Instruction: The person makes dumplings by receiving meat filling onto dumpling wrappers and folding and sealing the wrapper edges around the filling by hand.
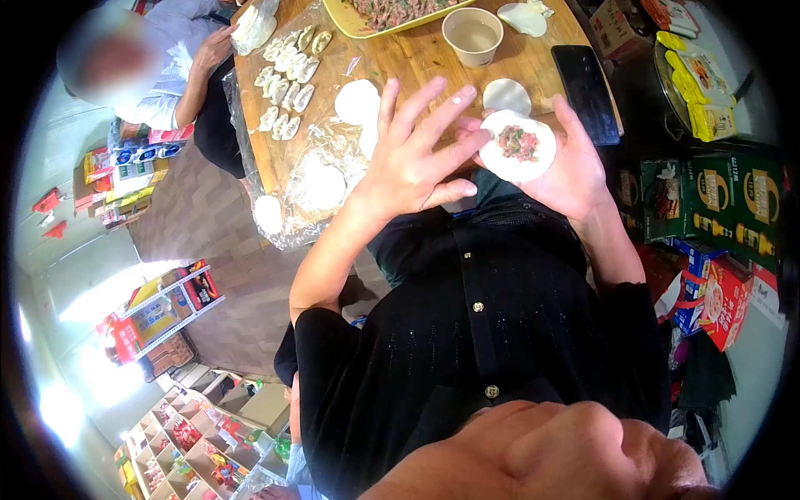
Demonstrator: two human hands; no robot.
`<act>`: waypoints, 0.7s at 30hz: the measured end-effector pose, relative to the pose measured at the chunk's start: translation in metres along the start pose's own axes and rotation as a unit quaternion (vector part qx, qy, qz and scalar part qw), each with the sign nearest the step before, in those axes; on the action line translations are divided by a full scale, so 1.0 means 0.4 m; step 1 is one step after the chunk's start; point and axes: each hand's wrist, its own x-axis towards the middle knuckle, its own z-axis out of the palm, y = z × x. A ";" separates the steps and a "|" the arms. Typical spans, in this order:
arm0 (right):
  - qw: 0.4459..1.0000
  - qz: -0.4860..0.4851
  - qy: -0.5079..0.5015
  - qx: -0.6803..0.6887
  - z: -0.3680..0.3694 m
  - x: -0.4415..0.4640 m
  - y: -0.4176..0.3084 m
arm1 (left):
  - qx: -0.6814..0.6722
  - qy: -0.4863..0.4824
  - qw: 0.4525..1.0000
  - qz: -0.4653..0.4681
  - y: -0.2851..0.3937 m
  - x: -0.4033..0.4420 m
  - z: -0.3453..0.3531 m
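Head view: left hand (408, 162), upper centre, has fingers spread. Right hand (577, 182), upper right, supports wrapper (527, 171) and filling (518, 143) on open palm; thumb apart, other fingers mostly hidden.

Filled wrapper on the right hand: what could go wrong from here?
The wrapper lies open on the right hand, so a tilt might let its meat filling slide. If filling smears onto the rim, the edge may not seal well. Beside it, the phone lies close to the edge of the table, so a stray arm could perhaps nudge it off.
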 end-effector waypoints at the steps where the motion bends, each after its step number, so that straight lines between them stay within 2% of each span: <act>1: 1.000 0.000 0.001 0.000 0.005 0.004 0.000 | -0.001 0.000 1.000 -0.001 0.005 -0.007 -0.002; 4: 0.998 -0.004 0.034 0.058 0.006 0.015 0.001 | -0.003 -0.014 1.000 0.014 0.019 -0.025 -0.003; 6: 0.997 -0.002 -0.006 0.081 -0.016 0.020 0.001 | -0.022 -0.016 1.000 0.011 0.029 -0.033 0.002; 10: 0.998 -0.012 0.027 0.063 -0.003 0.035 0.013 | -0.011 -0.061 0.998 0.015 0.056 -0.036 0.021; 15: 0.996 -0.034 0.077 0.019 -0.022 0.045 0.042 | 0.002 -0.015 1.000 -0.002 0.089 -0.022 0.072; 18: 0.995 -0.015 0.094 0.018 -0.029 0.036 0.054 | 0.013 -0.024 0.998 -0.054 0.101 -0.009 0.092; 21: 0.996 -0.011 0.084 0.024 -0.018 0.038 0.055 | 0.008 -0.042 0.998 -0.042 0.104 -0.012 0.104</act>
